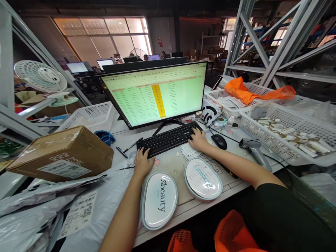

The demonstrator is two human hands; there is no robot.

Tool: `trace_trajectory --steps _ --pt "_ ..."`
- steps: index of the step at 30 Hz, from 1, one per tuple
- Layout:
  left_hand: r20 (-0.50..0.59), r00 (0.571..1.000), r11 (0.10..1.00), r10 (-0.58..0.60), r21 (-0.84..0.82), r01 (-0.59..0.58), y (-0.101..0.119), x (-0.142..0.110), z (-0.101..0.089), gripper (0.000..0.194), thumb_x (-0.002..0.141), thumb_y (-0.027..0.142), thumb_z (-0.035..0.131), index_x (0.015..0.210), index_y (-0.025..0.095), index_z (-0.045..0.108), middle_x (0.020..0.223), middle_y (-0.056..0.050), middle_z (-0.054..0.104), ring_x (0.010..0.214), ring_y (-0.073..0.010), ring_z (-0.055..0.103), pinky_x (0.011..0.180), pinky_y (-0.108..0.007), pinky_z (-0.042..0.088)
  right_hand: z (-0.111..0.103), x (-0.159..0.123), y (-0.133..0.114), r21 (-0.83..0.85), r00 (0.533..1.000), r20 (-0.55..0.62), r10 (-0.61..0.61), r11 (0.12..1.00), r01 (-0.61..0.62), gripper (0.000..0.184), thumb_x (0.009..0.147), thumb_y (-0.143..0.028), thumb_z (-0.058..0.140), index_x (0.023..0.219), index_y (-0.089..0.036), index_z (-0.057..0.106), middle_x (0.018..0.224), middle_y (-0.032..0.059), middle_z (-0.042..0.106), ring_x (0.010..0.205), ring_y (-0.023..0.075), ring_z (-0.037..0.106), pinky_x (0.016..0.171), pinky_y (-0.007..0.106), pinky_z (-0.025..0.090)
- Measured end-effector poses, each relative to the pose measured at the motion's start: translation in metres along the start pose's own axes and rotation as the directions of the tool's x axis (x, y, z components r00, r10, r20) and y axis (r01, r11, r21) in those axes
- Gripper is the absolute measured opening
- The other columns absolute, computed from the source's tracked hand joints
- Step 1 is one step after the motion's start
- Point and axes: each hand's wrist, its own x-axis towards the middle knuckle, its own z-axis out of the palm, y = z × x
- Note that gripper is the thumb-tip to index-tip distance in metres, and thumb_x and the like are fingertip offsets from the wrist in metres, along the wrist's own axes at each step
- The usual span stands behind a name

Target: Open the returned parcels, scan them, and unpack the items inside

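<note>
Nearest the camera are the person's dark sleeve (283,213) and some orange mesh (233,231) below the table's front edge. Just beyond, two white oval cases lie flat on the table (181,211): the left case (160,201) just beside the left forearm, the right case (203,178) close to the front edge.

The hands are well apart, each at one end of the black keyboard (170,137). The left hand (143,161) has its fingertips at the near left corner; the right hand (198,139) has its fingers on the right-end keys. Neither grips anything. Behind the keyboard stands a lit screen (157,94) showing a spreadsheet.

The likeliest trouble is a wrong keystroke: a finger straying at either end could alter a cell. The right case could be nudged off the table if the right forearm swung back towards the body, and the left forearm could shove its neighbour likewise. The mouse (219,141) sits near the right wrist, so a careless sweep might bump it. The grey scanner (254,150) has a cable that an elbow could snag.
</note>
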Motion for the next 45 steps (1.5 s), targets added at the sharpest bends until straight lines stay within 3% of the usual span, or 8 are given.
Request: trace_trajectory --steps 7,13,21,24,28,34,39,45 --pt "0.001 1.0 1.0 -0.009 -0.005 0.009 0.003 -0.001 -0.002 0.061 0.09 0.04 0.06 0.147 0.017 0.053 0.163 -0.017 0.036 0.155 -0.0398 0.022 0.125 -0.06 0.026 0.006 0.029 -0.034 0.01 0.996 -0.001 -0.093 0.996 0.093 0.044 0.103 -0.04 0.045 0.123 -0.01 0.069 0.151 0.0203 0.051 0.144 0.0348 0.037 0.115 0.051 0.031" --pt "0.018 1.0 1.0 -0.015 -0.022 0.015 0.006 -0.004 -0.004 0.061 0.09 0.038 0.061 0.147 0.018 0.053 0.164 -0.016 0.035 0.156 -0.0389 0.02 0.125 -0.059 0.026 0.012 0.054 -0.055 0.03 0.993 -0.026 -0.119 0.992 0.12 0.049 0.104 -0.046 0.045 0.132 -0.011 0.065 0.158 0.0208 0.042 0.148 0.0374 0.028 0.118 0.057 0.024" --pt "0.021 1.0 0.998 -0.023 -0.052 0.024 0.006 -0.005 -0.002 0.061 0.09 0.037 0.062 0.147 0.019 0.053 0.165 -0.015 0.034 0.157 -0.0388 0.019 0.125 -0.059 0.025 0.007 0.014 -0.028 0.039 0.994 0.047 -0.096 0.995 0.094 0.051 0.105 -0.048 0.045 0.136 -0.012 0.063 0.151 0.0204 0.05 0.141 0.0329 0.042 0.119 0.062 0.022" --pt "0.014 1.0 0.998 -0.023 -0.057 0.024 0.007 -0.005 -0.002 0.061 0.09 0.037 0.063 0.147 0.019 0.053 0.165 -0.015 0.034 0.156 -0.0391 0.019 0.125 -0.06 0.025 0.007 -0.001 -0.018 0.022 0.99 0.092 -0.106 0.994 0.105 0.05 0.103 -0.048 0.047 0.133 -0.013 0.066 0.153 0.0195 0.048 0.144 0.0353 0.037 0.119 0.064 0.022" --pt "0.024 0.999 0.997 -0.032 -0.066 0.033 0.009 -0.006 -0.005 0.061 0.09 0.037 0.062 0.147 0.019 0.053 0.165 -0.015 0.034 0.157 -0.0381 0.018 0.126 -0.059 0.023 0.008 -0.002 -0.019 -0.012 0.991 0.071 -0.112 0.993 0.113 0.054 0.103 -0.049 0.046 0.133 -0.009 0.066 0.153 0.0221 0.045 0.147 0.0387 0.029 0.119 0.066 0.023" --pt "0.044 0.998 0.998 -0.034 -0.057 0.037 0.012 -0.007 -0.01 0.06 0.091 0.035 0.062 0.147 0.017 0.053 0.165 -0.016 0.033 0.157 -0.0383 0.019 0.126 -0.058 0.025 0.007 0.0 -0.021 -0.009 0.99 0.08 -0.116 0.993 0.117 0.056 0.102 -0.047 0.048 0.142 -0.009 0.058 0.139 0.0226 0.057 0.142 0.0374 0.036 0.119 0.069 0.019" --pt "0.038 0.999 0.998 -0.033 -0.045 0.035 0.012 -0.008 -0.01 0.06 0.092 0.036 0.061 0.148 0.019 0.052 0.166 -0.015 0.033 0.157 -0.0374 0.019 0.125 -0.058 0.025 0.005 -0.005 -0.016 -0.035 0.987 0.084 -0.135 0.99 0.138 0.054 0.102 -0.05 0.047 0.135 -0.011 0.065 0.159 0.0222 0.038 0.153 0.0429 0.017 0.117 0.077 0.016" --pt "0.049 0.998 0.998 -0.038 -0.038 0.04 0.012 -0.008 -0.01 0.061 0.092 0.036 0.061 0.149 0.018 0.052 0.166 -0.016 0.032 0.158 -0.0373 0.018 0.126 -0.057 0.024 0.002 -0.007 -0.017 -0.028 0.986 0.127 -0.106 0.994 0.11 0.056 0.102 -0.048 0.048 0.143 -0.012 0.058 0.166 0.0205 0.029 0.156 0.0411 0.014 0.117 0.078 0.015"
